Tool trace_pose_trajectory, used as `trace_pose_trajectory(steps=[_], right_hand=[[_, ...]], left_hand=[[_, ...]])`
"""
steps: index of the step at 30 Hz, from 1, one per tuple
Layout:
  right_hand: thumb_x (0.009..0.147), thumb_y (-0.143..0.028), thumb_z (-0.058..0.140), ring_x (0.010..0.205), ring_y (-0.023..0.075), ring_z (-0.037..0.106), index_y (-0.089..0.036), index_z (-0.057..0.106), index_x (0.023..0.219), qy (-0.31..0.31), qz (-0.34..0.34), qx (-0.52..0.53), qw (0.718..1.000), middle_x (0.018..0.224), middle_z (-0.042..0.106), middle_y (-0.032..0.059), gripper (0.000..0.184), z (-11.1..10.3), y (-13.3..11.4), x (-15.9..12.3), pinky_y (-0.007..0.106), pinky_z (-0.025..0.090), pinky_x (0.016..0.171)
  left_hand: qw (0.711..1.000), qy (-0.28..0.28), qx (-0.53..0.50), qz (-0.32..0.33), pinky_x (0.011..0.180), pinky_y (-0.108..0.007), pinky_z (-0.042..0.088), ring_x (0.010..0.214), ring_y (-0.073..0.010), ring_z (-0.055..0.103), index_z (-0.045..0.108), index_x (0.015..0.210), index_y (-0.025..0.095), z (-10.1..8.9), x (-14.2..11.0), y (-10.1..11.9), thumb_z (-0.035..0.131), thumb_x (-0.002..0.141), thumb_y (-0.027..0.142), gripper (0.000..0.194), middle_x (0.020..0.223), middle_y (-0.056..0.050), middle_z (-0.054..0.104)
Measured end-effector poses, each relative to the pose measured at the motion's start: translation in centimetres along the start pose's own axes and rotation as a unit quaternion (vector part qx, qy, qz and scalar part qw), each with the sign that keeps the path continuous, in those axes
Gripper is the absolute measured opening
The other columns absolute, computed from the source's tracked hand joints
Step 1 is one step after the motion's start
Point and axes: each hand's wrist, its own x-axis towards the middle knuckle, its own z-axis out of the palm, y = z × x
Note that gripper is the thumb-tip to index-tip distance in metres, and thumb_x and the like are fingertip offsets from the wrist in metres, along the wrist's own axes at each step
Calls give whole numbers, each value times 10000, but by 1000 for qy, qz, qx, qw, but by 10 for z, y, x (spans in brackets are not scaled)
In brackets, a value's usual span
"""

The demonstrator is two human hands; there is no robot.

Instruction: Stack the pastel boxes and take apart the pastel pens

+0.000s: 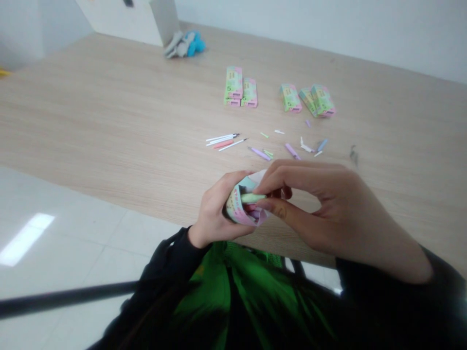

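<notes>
Above the wood-grain tabletop (109, 112), my right grip (332, 201) at the mouth of an open carton (234, 205)
My left grip (213, 206) curls around its sides, and more printed cartons (234, 81) lie farther back. My right grip pinches a pale green pen (251, 198) at the opening; beyond are a purple pen barrel (260, 154), white dark-tipped refills (232, 145) and tiny green pieces (268, 153).

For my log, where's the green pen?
Head view, just right of centre: the green pen is at the open carton's mouth, pinched by the right hand.
</notes>
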Motion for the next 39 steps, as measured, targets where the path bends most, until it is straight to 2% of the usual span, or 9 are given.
trace_pose_trajectory(steps=[7,17,23,27,30,35,39], right_hand=[[863,-85,530,762,156,609,-192,635,799,-24,-9,-63,998,830,678,26,163,7,-5,4,278,434,688],[838,-111,525,682,196,592,-224,649,756,-30,14,-132,991,739,665,27,186,0,0,13,336,411,642],[830,-115,559,693,175,608,-230,657,766,-30,17,-131,991,737,677,9,164,2,5,17,306,420,654],[837,-140,576,687,164,596,-215,629,756,-7,17,-129,991,730,657,14,122,5,9,20,293,408,640],[843,-143,573,716,159,599,-207,627,782,8,14,-96,995,765,665,12,103,5,11,20,287,423,657],[847,-137,578,748,163,614,-212,628,806,64,18,-63,996,792,676,6,99,4,18,16,287,451,687],[863,-140,589,772,173,634,-214,628,828,99,9,-47,994,820,677,14,91,7,19,10,293,474,691]], left_hand=[[999,24,12,-17,868,-347,575,996,-230,677,508,1377,190,4,-2,-2,799,652,326,793,1203,-98,669],[999,10,19,-31,870,-352,573,993,-223,678,490,1389,221,8,-2,-2,794,649,342,809,1218,-88,668],[999,11,6,-40,891,-375,564,1030,-236,668,479,1371,227,9,1,-3,782,653,319,785,1215,-83,661],[998,8,-2,-55,860,-352,565,1010,-228,673,477,1347,218,10,1,-5,770,676,287,735,1170,-75,670],[999,-1,0,-37,865,-356,560,1025,-240,672,477,1349,212,10,2,-6,787,671,317,752,1196,-90,663],[999,-31,29,-33,859,-368,558,1017,-251,681,469,1362,222,10,8,-3,787,669,330,770,1186,-90,671],[998,-32,34,-50,870,-377,558,1027,-255,679,469,1367,227,12,10,-3,783,673,334,770,1187,-88,671]])
